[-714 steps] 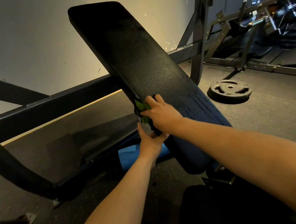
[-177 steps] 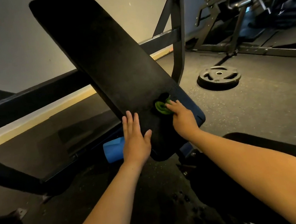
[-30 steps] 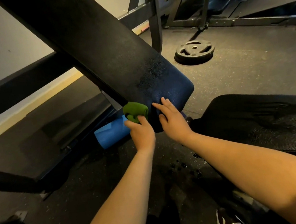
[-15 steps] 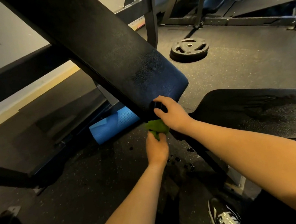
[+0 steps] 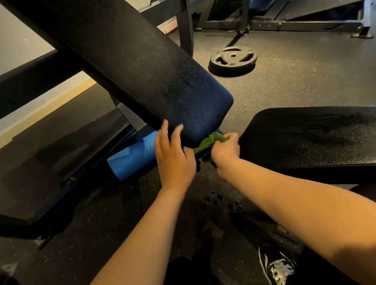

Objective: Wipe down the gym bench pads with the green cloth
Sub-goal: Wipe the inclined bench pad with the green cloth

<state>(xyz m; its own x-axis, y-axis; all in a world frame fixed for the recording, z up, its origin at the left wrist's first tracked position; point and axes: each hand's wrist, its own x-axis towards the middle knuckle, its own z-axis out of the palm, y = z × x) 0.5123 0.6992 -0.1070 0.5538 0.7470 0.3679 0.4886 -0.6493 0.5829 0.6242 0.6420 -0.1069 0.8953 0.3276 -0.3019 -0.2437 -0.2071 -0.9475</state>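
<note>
So the green cloth (image 5: pixel 209 142) is scrunched into a little wad right under the bottom edge of the slanted back pad (image 5: pixel 146 63), in the gap between that pad and the seat pad (image 5: pixel 328 141). The right hand (image 5: pixel 226 152) has its fingers curled round the wad and holds it up against that lower lip. The left hand (image 5: pixel 173 159) sits just beside it, fingers straight and a bit spread, pressing flat on the pad's end like it's steadying it.

Progress-wise, I'd say we're fairly far along. The lower part of the back pad has a damp, blotchy sheen, and the seat pad shows wet-looking smears across its top, so both look like they've had moisture on them. Can't tell if the seat is properly wiped or only wet. The upper stretch of the back pad runs out of view, so no call there. The underside edge looks like the bit being worked on now.

Both pads are black pebbled vinyl, rounded corners, squishy-looking. The cloth looks soft and thin. A blue ribbed roll (image 5: pixel 133 159) lies on the speckled rubber floor (image 5: pixel 294 77) behind the hands, some dark drops (image 5: pixel 220 201) sit below them, and a round weight plate (image 5: pixel 232 60) lies well off.
</note>
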